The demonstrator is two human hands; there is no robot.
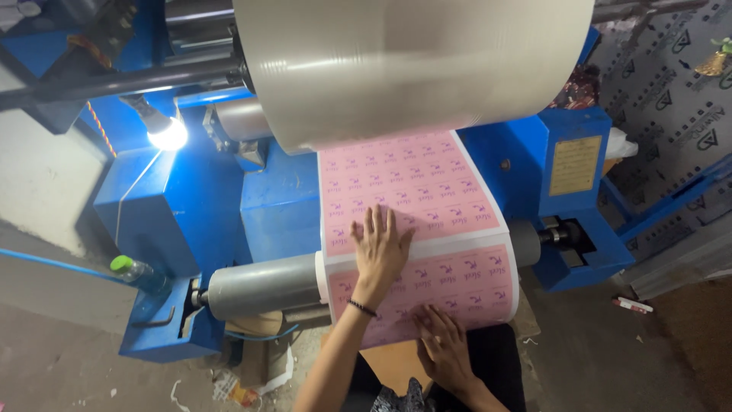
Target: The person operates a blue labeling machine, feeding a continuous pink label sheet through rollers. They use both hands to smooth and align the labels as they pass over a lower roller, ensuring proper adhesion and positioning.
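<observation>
Against a blue steel winding machine (191, 206), the left hand (379, 252) lies spread at twelve o'clock and the right hand (444, 351) flat at six on thin, pliable, probably slippery pink printed label film (427, 187) over the grey roller (259, 286), best held by its edges.

There is one view only, from a camera worn on the person's head. It looks steeply down and forward over the person's own arms at a blue machine (191, 206) standing close in front. The large roll of clear film (412, 61) fills the top of the picture and sits nearest the lens, cut off by the upper edge. Below it the pink printed sheet (412, 191) runs down the middle toward the viewer. The left hand (379, 252) and right hand (444, 349) enter from the bottom edge, near the camera. Bare floor (595, 358) shows at both lower corners.
</observation>
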